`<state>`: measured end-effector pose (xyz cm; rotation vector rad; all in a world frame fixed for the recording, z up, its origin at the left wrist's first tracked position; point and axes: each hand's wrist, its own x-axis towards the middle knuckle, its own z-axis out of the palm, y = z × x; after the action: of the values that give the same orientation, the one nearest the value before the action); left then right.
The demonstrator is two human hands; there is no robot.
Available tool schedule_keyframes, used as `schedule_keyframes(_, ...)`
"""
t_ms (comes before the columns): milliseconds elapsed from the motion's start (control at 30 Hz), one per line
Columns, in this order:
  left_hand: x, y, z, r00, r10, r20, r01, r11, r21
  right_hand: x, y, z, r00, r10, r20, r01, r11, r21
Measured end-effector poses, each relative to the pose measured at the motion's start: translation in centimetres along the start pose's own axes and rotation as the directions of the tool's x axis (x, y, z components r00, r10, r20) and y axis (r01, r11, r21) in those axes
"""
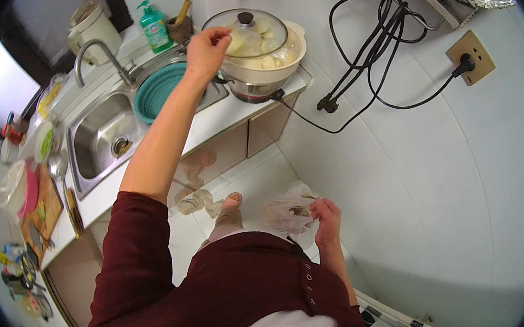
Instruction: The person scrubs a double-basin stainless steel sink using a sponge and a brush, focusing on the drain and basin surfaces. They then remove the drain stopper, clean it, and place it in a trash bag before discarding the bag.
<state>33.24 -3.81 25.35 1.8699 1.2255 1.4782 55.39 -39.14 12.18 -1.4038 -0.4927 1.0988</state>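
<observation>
My left hand [206, 52] pinches the left front rim of a round glass lid [266, 27] with a black knob. The lid sits shifted to the left over a cream plastic steamer basket [297, 54], and pale pieces of food [270, 62] show inside and through the glass. A clear-sided electric pot [250, 90] carries the basket on the counter's end. Low at my right side, my right hand [328, 221] grips a thin translucent plastic bag [286, 209]. Something dark shows in the bag, too unclear to name.
Left of the pot are a teal colander [159, 88], steel sink [102, 130], curved faucet [95, 43] and green pump bottle [156, 28]. A power cord [314, 123] runs from the pot near the wall. Farther left lie a skimmer [56, 166] and wooden cutting board [50, 194].
</observation>
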Motion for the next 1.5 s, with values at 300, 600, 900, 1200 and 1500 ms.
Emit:
schedule_keyframes(300,12.1,-3.3,5.1,0.879,0.117,0.463,-0.346,0.824,0.449,3.0,-0.4,3.3,0.979,-0.094,-0.182,0.096,0.995,0.002)
schedule_keyframes(600,15.5,-6.4,8.2,0.786,0.021,0.618,-0.436,0.726,0.531,4.5,-0.7,7.0,0.924,-0.098,-0.370,0.161,0.976,0.143)
schedule_keyframes(900,15.7,-4.9,3.5,0.833,0.097,0.544,-0.350,0.854,0.385,6.4,-0.6,7.7,0.940,-0.071,-0.335,0.122,0.983,0.134)
schedule_keyframes(1200,17.3,-5.9,-1.4,0.906,0.062,0.419,-0.222,0.912,0.345,7.5,-0.9,7.4,0.955,-0.050,-0.294,0.084,0.991,0.103)
schedule_keyframes(1500,17.1,-5.9,-4.0,0.950,0.016,0.312,-0.160,0.883,0.441,8.0,-0.9,6.6,0.960,-0.080,-0.268,0.103,0.992,0.074)
